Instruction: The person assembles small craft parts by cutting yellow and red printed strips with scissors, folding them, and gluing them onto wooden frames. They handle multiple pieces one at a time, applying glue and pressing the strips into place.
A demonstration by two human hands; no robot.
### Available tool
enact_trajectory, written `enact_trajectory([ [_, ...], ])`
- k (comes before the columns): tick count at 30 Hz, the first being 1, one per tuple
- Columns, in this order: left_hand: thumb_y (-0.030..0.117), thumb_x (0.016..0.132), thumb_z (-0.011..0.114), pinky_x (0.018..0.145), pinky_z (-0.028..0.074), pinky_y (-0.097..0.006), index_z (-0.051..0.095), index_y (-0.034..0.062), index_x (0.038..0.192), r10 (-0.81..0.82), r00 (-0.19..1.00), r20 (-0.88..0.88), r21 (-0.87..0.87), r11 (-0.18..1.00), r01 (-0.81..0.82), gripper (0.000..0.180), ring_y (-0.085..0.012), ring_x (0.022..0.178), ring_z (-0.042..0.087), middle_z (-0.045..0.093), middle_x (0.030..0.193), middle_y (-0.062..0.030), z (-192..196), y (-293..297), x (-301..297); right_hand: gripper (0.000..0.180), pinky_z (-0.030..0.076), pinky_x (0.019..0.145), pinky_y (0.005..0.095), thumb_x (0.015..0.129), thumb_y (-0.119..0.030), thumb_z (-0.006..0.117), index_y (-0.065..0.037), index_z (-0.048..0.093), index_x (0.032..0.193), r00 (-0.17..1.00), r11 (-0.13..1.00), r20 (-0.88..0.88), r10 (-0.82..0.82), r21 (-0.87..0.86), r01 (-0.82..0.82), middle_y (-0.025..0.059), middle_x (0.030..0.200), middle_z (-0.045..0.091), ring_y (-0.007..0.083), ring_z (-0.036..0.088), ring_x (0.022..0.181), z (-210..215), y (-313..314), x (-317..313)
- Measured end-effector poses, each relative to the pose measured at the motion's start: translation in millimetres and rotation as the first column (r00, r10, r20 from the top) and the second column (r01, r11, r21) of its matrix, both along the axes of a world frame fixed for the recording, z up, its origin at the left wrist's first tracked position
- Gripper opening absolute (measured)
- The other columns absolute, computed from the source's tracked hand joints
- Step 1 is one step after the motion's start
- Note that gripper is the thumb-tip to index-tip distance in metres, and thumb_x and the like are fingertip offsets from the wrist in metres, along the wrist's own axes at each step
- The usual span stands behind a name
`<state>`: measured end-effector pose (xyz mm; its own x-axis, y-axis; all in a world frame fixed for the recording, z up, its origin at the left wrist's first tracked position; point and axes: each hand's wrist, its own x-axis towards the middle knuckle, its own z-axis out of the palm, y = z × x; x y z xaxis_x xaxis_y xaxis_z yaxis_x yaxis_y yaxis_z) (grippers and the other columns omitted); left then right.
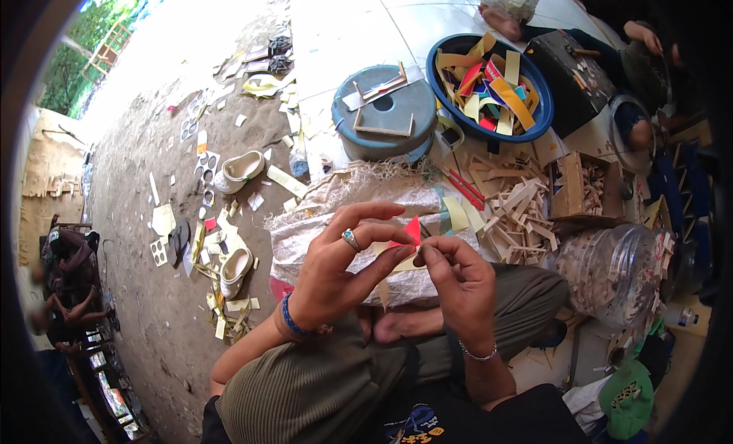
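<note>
Just above my lap, my left hand (340, 264) pinches a small red piece (413, 230), perhaps paper or thin card, between thumb and forefinger. The other fingers of that hand arch above it. My right hand (464, 287) meets it from the right, thumb and forefinger pressed together at the lower end of the red piece. Whatever its fingertips hold besides is too small to make out. Pale yellow strips show partly behind and below the fingers. Under the hands lies a white woven sack (336, 230), spread in front of my crossed legs.
Ahead, an upturned grey-blue tub (382, 135) carries thin wooden strips. A blue basin (546, 112) holds coloured strips. To the right are piled wooden sticks (523, 222), a cardboard box (569, 184) and a large transparent jar (611, 272). Clogs (238, 171) and scraps lie left. Other people sit nearby.
</note>
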<state>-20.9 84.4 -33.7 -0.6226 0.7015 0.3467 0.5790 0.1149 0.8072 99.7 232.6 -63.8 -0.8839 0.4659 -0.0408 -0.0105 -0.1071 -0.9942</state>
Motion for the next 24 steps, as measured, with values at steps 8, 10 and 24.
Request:
enact_trajectory([
  [8, 0.0, 0.088, 0.076, 0.081, 0.058, -0.033, 0.073, 0.0037, 0.11, 0.004, 0.991, 0.136, 0.047, 0.999, -0.01, 0.023, -0.0223, 0.097, 0.074, 0.075, 0.104, -0.0102, -4.4, 1.5, 3.1, 0.011, 0.05, 0.069, 0.0283, 0.092, -0.007, 0.071, -0.001, 0.071, 0.101, 0.995, 0.951, -0.052, -0.08, 0.294, 0.092, 0.0067, 0.089, 0.072, 0.0125, 0.063, 0.075, 1.7, -3.1, -5.9],
  [10, -0.001, 0.088, 0.075, 0.081, 0.059, -0.032, 0.072, 0.0025, 0.11, 0.007, 0.973, 0.232, 0.06, 0.998, -0.022, 0.022, -0.0207, 0.096, 0.074, 0.075, 0.102, -0.0096, -6.3, 0.6, 4.5, 0.011, 0.05, 0.068, 0.0284, 0.091, -0.006, 0.071, -0.001, 0.071, 0.101, 0.995, 0.946, -0.054, -0.085, 0.309, 0.098, 0.0069, 0.089, 0.072, 0.0131, 0.063, 0.074, 3.3, -3.7, -6.6],
  [24, 0.005, 0.097, 0.07, 0.086, 0.057, -0.024, 0.067, -0.0022, 0.116, 0.062, 0.664, 0.745, 0.282, 0.873, -0.398, 0.021, -0.0149, 0.099, 0.071, 0.074, 0.109, -0.0093, -17.5, -24.3, -4.9, 0.016, 0.056, 0.077, 0.0269, 0.097, -0.014, 0.071, -0.008, 0.075, 0.111, 0.962, 0.967, 0.119, -0.245, -0.04, 0.251, 0.0051, 0.092, 0.075, 0.0143, 0.069, 0.082, -51.7, 36.9, 11.3],
])
